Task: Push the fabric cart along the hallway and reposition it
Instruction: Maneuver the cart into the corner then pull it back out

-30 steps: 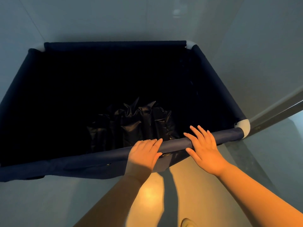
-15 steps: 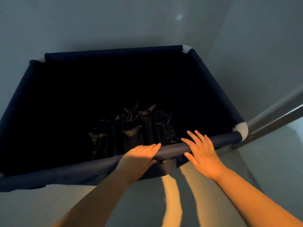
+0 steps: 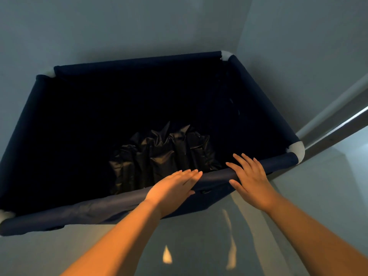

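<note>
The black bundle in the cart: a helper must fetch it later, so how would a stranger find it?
Start at the big navy fabric cart filling the view. Look down inside, near the rail where the left hand and right hand rest. The crumpled, shiny black bag is the only thing visible on its dark bottom.

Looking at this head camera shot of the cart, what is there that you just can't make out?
- Wheels and underframe of the fabric cart: hidden by its own cloth body in the head view.
- Cart floor around the crumpled black bag: lost in darkness.
- Near left cart corner: cut by the frame edge.
- Left hand and right hand: flat on the rail, fingers extended; palm contact hidden.
</note>
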`<state>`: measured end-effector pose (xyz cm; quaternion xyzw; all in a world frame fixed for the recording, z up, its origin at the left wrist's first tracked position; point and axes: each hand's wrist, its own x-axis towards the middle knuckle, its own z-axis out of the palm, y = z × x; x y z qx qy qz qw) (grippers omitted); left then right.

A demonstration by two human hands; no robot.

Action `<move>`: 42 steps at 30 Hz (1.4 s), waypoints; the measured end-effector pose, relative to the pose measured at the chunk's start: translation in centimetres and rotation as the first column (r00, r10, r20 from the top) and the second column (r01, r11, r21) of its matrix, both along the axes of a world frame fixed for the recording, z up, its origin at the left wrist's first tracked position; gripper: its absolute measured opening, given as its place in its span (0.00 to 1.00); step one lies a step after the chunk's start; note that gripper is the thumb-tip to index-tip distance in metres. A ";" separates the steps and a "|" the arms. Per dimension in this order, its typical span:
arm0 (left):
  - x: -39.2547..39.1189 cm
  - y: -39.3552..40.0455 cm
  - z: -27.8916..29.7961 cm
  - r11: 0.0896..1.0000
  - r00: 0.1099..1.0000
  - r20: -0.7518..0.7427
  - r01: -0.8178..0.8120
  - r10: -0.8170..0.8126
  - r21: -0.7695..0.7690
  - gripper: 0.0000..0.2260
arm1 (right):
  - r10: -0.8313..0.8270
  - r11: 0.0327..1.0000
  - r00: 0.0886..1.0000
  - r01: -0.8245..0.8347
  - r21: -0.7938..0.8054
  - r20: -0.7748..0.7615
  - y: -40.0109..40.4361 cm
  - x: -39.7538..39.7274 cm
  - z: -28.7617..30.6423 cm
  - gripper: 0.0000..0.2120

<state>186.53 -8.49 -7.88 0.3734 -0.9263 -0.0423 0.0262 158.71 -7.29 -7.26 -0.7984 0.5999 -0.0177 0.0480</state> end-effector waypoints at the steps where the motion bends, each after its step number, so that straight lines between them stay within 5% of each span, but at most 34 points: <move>1: -0.9 -0.4 0.0 1.000 1.000 -0.015 -0.003 0.003 0.013 0.27 | -0.006 1.000 1.000 0.006 0.000 0.004 -0.3 -0.9 -0.1 0.26; 13: -7.6 -5.3 0.4 0.988 0.994 -0.113 0.018 -0.001 0.153 0.25 | -0.108 0.993 0.992 0.111 -0.034 0.066 -2.1 -6.8 0.2 0.25; 26: -3.1 -7.5 1.6 0.990 0.991 -0.133 -0.013 0.032 0.141 0.23 | -0.114 0.990 0.991 0.120 -0.078 0.075 -5.0 -2.7 -1.3 0.22; 32: 0.1 -8.2 2.2 0.992 0.994 0.015 0.108 -0.107 -0.072 0.27 | -0.138 0.988 0.986 0.143 -0.055 0.093 -5.0 0.9 -1.2 0.22; 42: 3.2 -7.5 1.9 0.993 0.986 -0.147 0.061 -0.076 -0.099 0.23 | -0.106 0.994 0.987 0.107 -0.002 0.123 -4.9 3.9 -0.3 0.22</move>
